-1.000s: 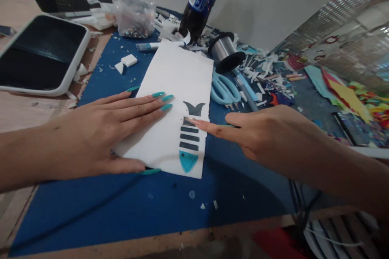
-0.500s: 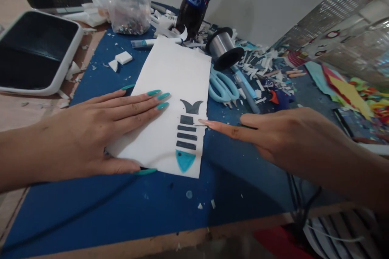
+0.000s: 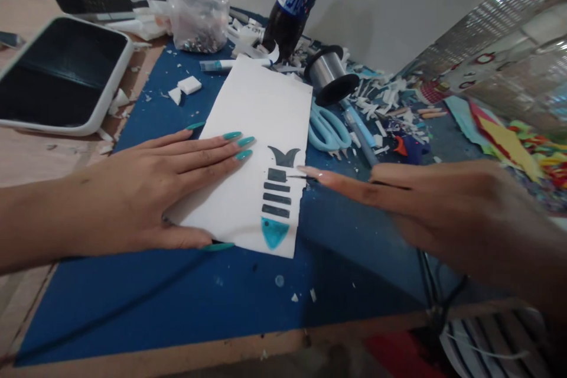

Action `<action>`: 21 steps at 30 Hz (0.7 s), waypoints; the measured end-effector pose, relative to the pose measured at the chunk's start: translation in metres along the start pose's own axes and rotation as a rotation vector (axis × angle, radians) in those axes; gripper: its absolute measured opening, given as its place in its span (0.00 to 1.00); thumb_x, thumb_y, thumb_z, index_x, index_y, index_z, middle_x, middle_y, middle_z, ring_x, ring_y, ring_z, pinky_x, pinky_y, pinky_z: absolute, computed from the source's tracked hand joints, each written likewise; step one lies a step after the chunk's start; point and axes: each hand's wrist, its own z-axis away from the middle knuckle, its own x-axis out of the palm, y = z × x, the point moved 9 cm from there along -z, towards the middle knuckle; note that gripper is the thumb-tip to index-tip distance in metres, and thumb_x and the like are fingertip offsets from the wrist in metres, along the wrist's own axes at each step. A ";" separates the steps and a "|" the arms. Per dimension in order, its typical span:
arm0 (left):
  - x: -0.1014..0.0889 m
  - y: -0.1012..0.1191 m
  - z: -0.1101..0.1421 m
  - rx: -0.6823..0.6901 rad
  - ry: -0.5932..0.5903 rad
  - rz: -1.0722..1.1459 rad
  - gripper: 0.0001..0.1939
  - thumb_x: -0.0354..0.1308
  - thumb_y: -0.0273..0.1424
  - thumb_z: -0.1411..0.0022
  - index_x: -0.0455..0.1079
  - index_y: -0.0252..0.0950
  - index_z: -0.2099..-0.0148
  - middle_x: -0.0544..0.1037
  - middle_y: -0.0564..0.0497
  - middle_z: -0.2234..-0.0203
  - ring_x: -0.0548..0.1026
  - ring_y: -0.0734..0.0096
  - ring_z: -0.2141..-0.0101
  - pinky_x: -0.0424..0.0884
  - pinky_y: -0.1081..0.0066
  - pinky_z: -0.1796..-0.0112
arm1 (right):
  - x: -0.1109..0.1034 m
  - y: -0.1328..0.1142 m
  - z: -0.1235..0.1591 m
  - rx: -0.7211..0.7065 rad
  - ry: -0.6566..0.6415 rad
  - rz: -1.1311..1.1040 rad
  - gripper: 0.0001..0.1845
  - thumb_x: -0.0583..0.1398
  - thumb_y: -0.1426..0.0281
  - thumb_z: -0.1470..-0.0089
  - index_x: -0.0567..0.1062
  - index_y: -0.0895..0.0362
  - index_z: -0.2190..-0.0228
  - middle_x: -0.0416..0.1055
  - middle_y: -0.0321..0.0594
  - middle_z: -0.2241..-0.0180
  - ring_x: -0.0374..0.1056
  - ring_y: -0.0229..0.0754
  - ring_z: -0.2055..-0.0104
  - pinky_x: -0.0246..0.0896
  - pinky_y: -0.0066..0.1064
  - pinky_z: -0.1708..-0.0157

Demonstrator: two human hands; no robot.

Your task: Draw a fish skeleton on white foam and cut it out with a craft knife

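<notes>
A white foam-like sheet [image 3: 266,97] lies on the blue mat, bearing a fishbone drawing [image 3: 277,196] with dark bars, a dark tail and a turquoise head. My left hand [image 3: 177,180], with long turquoise nails, rests flat on the sheet's left part, fingers stretched out. From the right, my right hand [image 3: 425,201] grips what looks like a craft knife; only its thin dark blade [image 3: 297,176] shows, the handle being hidden in the hand. The index finger reaches along the blade. Its tip touches or hovers beside the upper dark bar, close to the sheet's jagged right edge.
Beyond the sheet are light-blue scissors [image 3: 328,130], a wire spool [image 3: 328,74], a dark drink bottle [image 3: 292,6] and many white scraps. A phone [image 3: 62,71] lies at left, near a plastic bag [image 3: 197,18]. Coloured paper pieces [image 3: 500,136] lie at right.
The view has shifted slightly, moving the scene a little to the right. My right hand and the blade have moved slightly up along the sheet's right side. My left hand stays flat.
</notes>
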 end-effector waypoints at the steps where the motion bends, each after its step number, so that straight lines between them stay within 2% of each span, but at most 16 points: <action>1: 0.000 0.001 0.000 0.012 0.003 0.009 0.42 0.46 0.55 0.42 0.38 0.40 0.33 0.43 0.55 0.35 0.53 0.51 0.39 0.41 0.55 0.38 | 0.000 -0.006 -0.004 -0.046 0.027 -0.008 0.33 0.44 0.77 0.43 0.49 0.40 0.39 0.56 0.29 0.82 0.46 0.30 0.85 0.35 0.24 0.83; 3: -0.001 0.001 0.000 0.025 0.010 0.036 0.43 0.46 0.55 0.42 0.39 0.40 0.33 0.45 0.54 0.35 0.54 0.51 0.39 0.42 0.55 0.38 | 0.002 -0.014 -0.011 -0.090 0.066 -0.005 0.33 0.44 0.79 0.43 0.53 0.43 0.40 0.52 0.29 0.83 0.43 0.31 0.85 0.33 0.24 0.83; 5: -0.001 0.000 0.000 0.024 0.019 0.060 0.40 0.45 0.54 0.41 0.38 0.41 0.33 0.45 0.54 0.36 0.53 0.51 0.39 0.43 0.53 0.38 | 0.009 -0.017 -0.016 -0.097 0.052 0.019 0.32 0.43 0.79 0.43 0.54 0.43 0.40 0.51 0.29 0.83 0.42 0.32 0.84 0.32 0.25 0.82; 7: -0.002 0.000 0.000 0.019 0.020 0.069 0.39 0.44 0.53 0.39 0.37 0.41 0.33 0.45 0.54 0.36 0.53 0.50 0.39 0.44 0.52 0.39 | 0.015 -0.018 -0.018 -0.102 0.024 0.036 0.33 0.44 0.79 0.43 0.51 0.43 0.39 0.52 0.29 0.82 0.43 0.32 0.84 0.31 0.25 0.82; 11: -0.002 0.001 0.000 0.028 0.016 0.060 0.43 0.47 0.55 0.42 0.37 0.41 0.33 0.45 0.52 0.36 0.54 0.49 0.39 0.45 0.51 0.39 | 0.020 -0.018 -0.017 -0.104 -0.026 0.053 0.35 0.44 0.79 0.44 0.45 0.43 0.38 0.54 0.30 0.82 0.45 0.31 0.85 0.30 0.26 0.82; 21: -0.001 -0.001 0.001 0.020 0.018 0.067 0.44 0.48 0.57 0.44 0.36 0.44 0.33 0.46 0.54 0.36 0.53 0.50 0.39 0.45 0.52 0.38 | 0.019 -0.017 -0.015 -0.087 -0.038 0.069 0.36 0.45 0.79 0.44 0.43 0.43 0.38 0.54 0.30 0.82 0.45 0.31 0.85 0.30 0.26 0.82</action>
